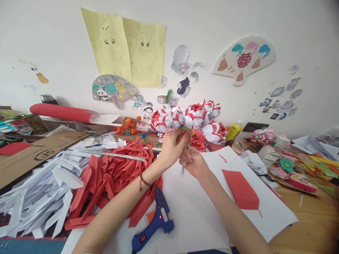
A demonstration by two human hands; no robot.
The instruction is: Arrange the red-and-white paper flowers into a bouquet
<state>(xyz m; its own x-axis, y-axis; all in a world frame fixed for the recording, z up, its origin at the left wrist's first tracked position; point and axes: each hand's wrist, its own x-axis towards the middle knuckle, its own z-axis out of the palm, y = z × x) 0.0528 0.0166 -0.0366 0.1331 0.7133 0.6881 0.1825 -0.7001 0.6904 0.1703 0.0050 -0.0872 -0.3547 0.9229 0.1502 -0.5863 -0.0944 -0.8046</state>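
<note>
The bunch of red-and-white paper flowers (193, 118) stands up over the middle of the desk (307, 225), its thin wire stems (183, 169) running almost straight down from the heads and poking out under my right hand (192, 163), whose fingers are clenched around them. My left hand (172, 146) sits just above and to the left, touching the right, with its fingers pinched on the stems right beneath the flower heads, so it is the nearer one to the blooms. Below both lie the white sheet (201, 218) and the blue glue gun (155, 225).
</note>
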